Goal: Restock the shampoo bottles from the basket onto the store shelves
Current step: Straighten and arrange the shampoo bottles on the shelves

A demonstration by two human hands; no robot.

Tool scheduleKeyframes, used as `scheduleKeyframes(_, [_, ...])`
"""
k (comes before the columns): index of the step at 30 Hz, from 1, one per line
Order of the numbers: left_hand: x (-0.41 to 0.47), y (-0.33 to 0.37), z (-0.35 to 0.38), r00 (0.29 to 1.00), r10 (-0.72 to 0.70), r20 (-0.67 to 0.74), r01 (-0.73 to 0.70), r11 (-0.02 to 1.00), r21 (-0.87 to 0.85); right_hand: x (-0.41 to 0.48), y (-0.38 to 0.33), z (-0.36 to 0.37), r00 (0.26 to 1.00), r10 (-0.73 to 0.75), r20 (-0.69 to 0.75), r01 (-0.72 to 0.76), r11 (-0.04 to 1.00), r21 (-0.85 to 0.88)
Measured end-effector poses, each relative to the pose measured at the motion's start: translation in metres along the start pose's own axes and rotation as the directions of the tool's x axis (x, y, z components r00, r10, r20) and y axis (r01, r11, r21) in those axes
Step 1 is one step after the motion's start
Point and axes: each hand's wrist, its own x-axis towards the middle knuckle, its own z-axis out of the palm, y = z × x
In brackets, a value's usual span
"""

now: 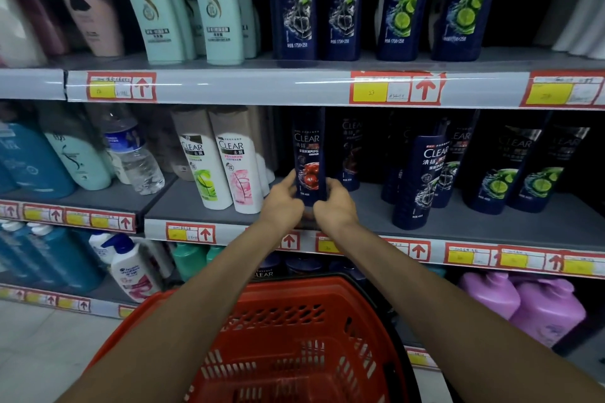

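A dark blue CLEAR shampoo bottle (309, 157) with a red fruit picture stands upright at the front of the middle shelf (474, 222). My left hand (284, 203) grips its lower left side and my right hand (334, 204) grips its lower right side. Below my forearms sits the red plastic basket (294, 347); no bottle shows in the part of it I can see.
Two white CLEAR bottles (226, 163) stand just left of the held bottle. More dark blue CLEAR bottles (422, 180) stand to its right and on the upper shelf (343, 3). A water bottle (134, 154), teal bottles and purple jugs (530, 304) fill neighbouring shelves.
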Motion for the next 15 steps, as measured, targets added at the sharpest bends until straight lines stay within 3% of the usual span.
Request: scheduleKeyframes(15, [0.014,0.001,0.007,1.000,-0.016,-0.018,0.015,0.999,-0.039,0.021,0.007,0.006,1.000,0.003,0.013,-0.004,0.998,0.067])
